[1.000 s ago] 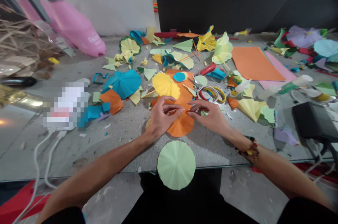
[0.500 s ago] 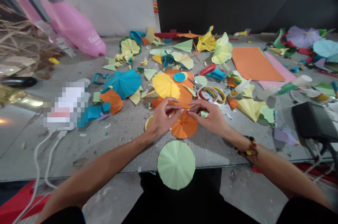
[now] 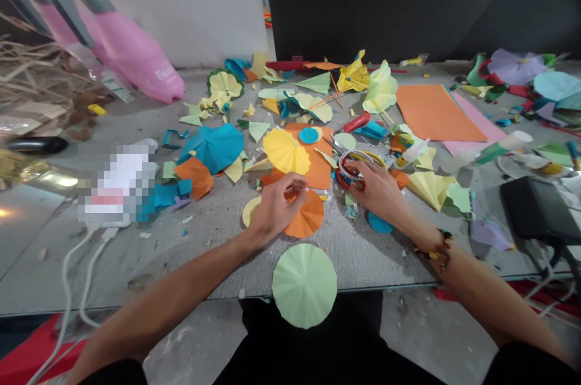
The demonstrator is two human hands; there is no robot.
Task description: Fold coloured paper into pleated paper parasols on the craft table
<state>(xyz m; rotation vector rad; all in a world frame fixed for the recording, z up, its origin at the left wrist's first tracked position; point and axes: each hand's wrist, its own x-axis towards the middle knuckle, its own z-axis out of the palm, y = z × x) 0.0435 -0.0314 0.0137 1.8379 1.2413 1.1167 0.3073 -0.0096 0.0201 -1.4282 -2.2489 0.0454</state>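
My left hand [image 3: 276,208] is closed in a pinch on the top of an orange pleated paper fan [image 3: 307,220], holding it against the grey table [image 3: 218,252]. To the right, my right hand [image 3: 380,190] rests on a bundle of red, white and yellow rings [image 3: 358,162], its fingers curled round their near edge. A blue paper scrap [image 3: 379,225] lies beside my right wrist. A green pleated paper circle [image 3: 304,285] overhangs the table's front edge, just below the fan.
Cut and folded paper litters the table: a yellow pleated circle [image 3: 285,151], a blue paper umbrella [image 3: 212,146], an orange sheet [image 3: 436,112]. A pink glue gun [image 3: 136,52] lies at back left, white cables [image 3: 77,264] front left, a black box [image 3: 538,209] right.
My right hand left the orange fan and moved up and right onto the rings, uncovering a blue scrap. The left hand kept its pinch on the fan.
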